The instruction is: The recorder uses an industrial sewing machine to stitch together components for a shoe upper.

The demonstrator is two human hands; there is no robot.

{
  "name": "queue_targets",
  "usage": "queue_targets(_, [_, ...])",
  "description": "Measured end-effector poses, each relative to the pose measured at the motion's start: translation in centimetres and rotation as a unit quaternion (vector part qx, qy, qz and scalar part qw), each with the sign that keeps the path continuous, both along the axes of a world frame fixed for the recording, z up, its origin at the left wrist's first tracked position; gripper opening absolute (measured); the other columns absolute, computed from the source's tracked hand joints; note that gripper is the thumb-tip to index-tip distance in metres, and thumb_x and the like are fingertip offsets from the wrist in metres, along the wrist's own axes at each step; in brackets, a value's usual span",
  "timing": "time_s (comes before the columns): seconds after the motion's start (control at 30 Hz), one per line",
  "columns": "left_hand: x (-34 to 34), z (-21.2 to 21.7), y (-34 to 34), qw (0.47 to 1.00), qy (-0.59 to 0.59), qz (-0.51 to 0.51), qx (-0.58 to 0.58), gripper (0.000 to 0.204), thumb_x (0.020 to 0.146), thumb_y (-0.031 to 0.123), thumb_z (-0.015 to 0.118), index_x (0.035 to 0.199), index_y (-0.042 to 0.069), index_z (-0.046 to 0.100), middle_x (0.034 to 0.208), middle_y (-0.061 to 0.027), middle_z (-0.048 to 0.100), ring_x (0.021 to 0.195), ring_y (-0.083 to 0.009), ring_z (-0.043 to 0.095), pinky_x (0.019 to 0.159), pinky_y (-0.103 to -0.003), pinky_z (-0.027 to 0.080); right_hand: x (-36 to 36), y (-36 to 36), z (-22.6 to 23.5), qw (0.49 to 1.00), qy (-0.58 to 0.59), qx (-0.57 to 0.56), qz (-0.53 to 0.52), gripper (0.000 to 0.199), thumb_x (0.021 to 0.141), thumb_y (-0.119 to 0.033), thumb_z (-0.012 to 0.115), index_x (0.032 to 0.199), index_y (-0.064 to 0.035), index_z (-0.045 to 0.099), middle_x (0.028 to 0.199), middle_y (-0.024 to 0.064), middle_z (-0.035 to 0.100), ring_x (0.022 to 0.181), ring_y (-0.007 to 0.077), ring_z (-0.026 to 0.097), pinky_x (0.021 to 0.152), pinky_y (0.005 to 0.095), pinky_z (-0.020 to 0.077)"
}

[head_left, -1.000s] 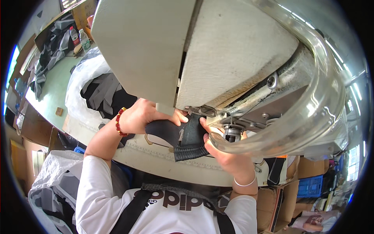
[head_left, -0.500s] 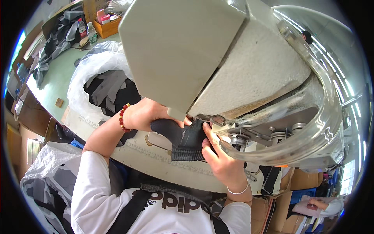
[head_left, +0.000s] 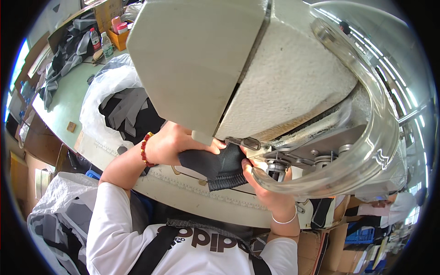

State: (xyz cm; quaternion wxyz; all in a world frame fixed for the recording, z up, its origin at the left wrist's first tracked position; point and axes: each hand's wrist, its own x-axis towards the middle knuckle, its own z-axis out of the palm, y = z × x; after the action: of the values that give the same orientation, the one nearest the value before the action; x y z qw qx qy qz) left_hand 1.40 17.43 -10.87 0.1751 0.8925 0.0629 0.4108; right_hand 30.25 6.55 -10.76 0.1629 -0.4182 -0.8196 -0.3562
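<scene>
A dark grey and black fabric piece (head_left: 199, 163) with a ribbed band (head_left: 228, 182) along its near edge lies under the head of a sewing machine (head_left: 188, 59). My left hand (head_left: 172, 143) grips its left part, the thumb and fingers reaching toward the needle area. The machine head hides some of those fingertips. At the right edge of the cloth, my right hand (head_left: 268, 190) is closed on it. Metal parts of the machine and a curved clear guard (head_left: 321, 185) partly cover its fingers. The needle itself is hidden.
A white plastic bag (head_left: 94, 107) of dark and grey cloth pieces stands left of the machine. Beyond it are bottles (head_left: 107, 46) and an orange box (head_left: 120, 40). Another bag (head_left: 64, 192) of cloth sits lower left. Cardboard boxes (head_left: 337, 247) and another person (head_left: 394, 211) are at right.
The fabric has shifted slightly to the right, its ribbed band now tilted. My right hand has moved right, its fingers drawn from the cloth's top to its edge. The view has shifted a little.
</scene>
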Motion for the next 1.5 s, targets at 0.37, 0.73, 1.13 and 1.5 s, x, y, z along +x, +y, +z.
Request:
queue_targets(0.37, [0.3, 0.3, -1.3, 0.997, -0.009, 0.054, 0.049, 0.035, 0.071, 0.009, 0.081, 0.105, 0.005, 0.08, 0.108, -0.0111, 0.08, 0.101, -0.0306, 0.076, 0.088, -0.045, 0.058, -0.9, -0.9, 1.2, 0.986, 0.043, -0.116, 0.115, 0.018, 0.087, -0.009, 0.076, 0.102, -0.0113, 0.068, 0.13, 0.0105, 0.074, 0.113, 0.0247, 0.074, 0.092, 0.0393, 0.0555])
queue_targets(0.73, [0.1, 1.5, -2.7, 0.999, 0.022, 0.027, -0.004, 0.038, 0.069, 0.02, 0.081, 0.101, 0.001, 0.078, 0.103, -0.0131, 0.08, 0.103, -0.0324, 0.078, 0.091, -0.044, 0.06, -1.6, -0.3, 0.7, 0.958, 0.08, -0.2, 0.188, 0.021, 0.082, 0.004, 0.071, 0.099, 0.0027, 0.058, 0.132, 0.0297, 0.067, 0.124, 0.0372, 0.068, 0.1, 0.0472, 0.0598])
queue_targets(1.13, [0.4, 1.5, -2.9, 0.987, 0.056, 0.126, 0.083, 0.047, 0.059, 0.022, 0.078, 0.102, 0.004, 0.08, 0.108, -0.0107, 0.08, 0.105, -0.0312, 0.075, 0.096, -0.049, 0.055, -1.3, 0.6, -1.6, 0.943, 0.187, -0.186, 0.203, 0.025, 0.079, 0.008, 0.068, 0.103, 0.0063, 0.062, 0.138, 0.034, 0.062, 0.113, 0.0342, 0.068, 0.092, 0.0408, 0.0574])
queue_targets(1.5, [0.5, -0.2, -1.3, 0.989, 0.028, 0.114, 0.091, 0.06, 0.046, 0.009, 0.081, 0.106, 0.01, 0.081, 0.109, -0.0061, 0.078, 0.103, -0.0348, 0.07, 0.092, -0.05, 0.053, -1.8, 1.0, -1.8, 0.938, 0.231, -0.19, 0.175, 0.029, 0.088, 0.005, 0.068, 0.116, 0.0055, 0.066, 0.131, 0.0286, 0.068, 0.102, 0.0325, 0.072, 0.086, 0.0363, 0.058])
